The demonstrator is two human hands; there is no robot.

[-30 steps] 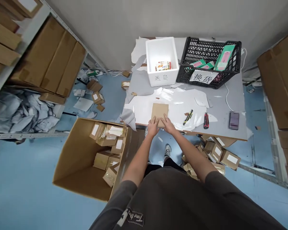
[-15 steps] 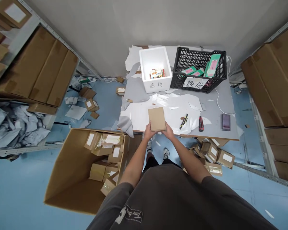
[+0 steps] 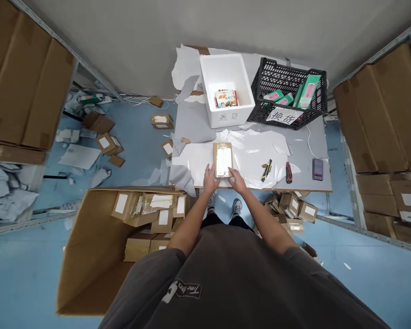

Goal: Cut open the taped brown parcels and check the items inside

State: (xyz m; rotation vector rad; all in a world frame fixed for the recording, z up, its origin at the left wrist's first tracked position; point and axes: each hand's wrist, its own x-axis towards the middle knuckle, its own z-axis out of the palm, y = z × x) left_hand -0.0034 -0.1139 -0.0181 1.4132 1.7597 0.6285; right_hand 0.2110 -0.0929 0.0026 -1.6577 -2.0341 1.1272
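A small cardboard box [image 3: 223, 160] with a white label and shiny tape on its upper face is at the near edge of the table. My left hand [image 3: 210, 180] grips its near left corner. At the near right corner, my right hand [image 3: 238, 181] holds it with the thumb against the label side. The fingers under the box are hidden. To the right lie a yellow-and-black utility knife [image 3: 266, 170] and a red-and-black utility knife [image 3: 288, 172].
Behind the box stand a white foam bin [image 3: 228, 116] and a black plastic crate [image 3: 292, 73] holding green boxes. A large open carton [image 3: 85, 246] with several small boxes is at my left. Paper scraps cover the table [image 3: 310, 176]; a phone [image 3: 317, 169] lies at right.
The box has turned over: a plain brown face showed before, and a labelled, taped face shows now. It sits slightly lower, and my view has shifted.
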